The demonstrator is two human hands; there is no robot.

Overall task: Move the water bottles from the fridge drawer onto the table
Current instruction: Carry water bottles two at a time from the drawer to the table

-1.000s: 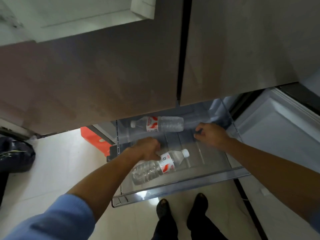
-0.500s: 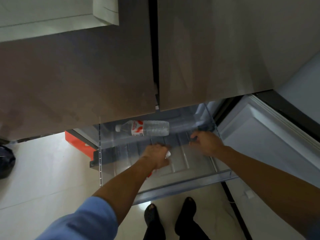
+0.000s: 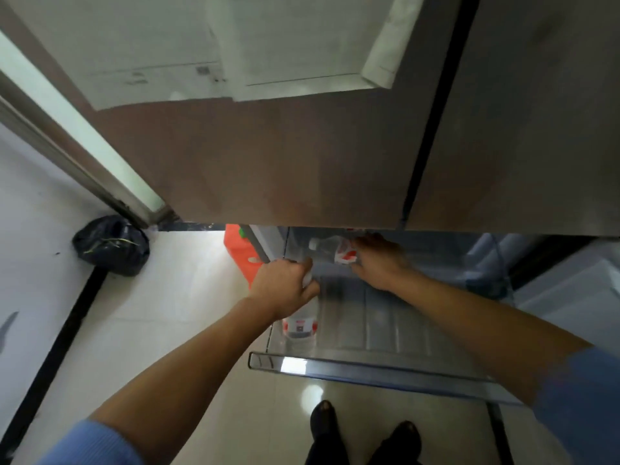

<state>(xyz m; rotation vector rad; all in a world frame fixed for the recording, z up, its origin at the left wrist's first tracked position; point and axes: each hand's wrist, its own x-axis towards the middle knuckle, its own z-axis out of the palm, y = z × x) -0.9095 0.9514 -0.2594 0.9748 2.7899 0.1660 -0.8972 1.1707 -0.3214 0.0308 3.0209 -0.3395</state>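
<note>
A clear plastic fridge drawer (image 3: 369,367) stands pulled out below the closed upper doors. My left hand (image 3: 283,285) is closed around the neck end of one water bottle (image 3: 299,328), whose red-and-white label hangs below my fist over the drawer's left side. The second water bottle (image 3: 330,249) lies on its side at the drawer's back, half under the door edge. My right hand (image 3: 377,260) is wrapped over its labelled middle.
Brown fridge doors (image 3: 302,162) overhang the drawer's back. An orange object (image 3: 241,255) sits left of the drawer, and a black rubbish bag (image 3: 112,246) lies on the pale tiled floor. A lower fridge compartment (image 3: 570,290) stands to the right. My shoes (image 3: 362,434) are below the drawer.
My left hand has lifted the near bottle toward upright and moved it left. My right hand has moved from the drawer floor onto the back bottle. The view has tilted up and to the left.
</note>
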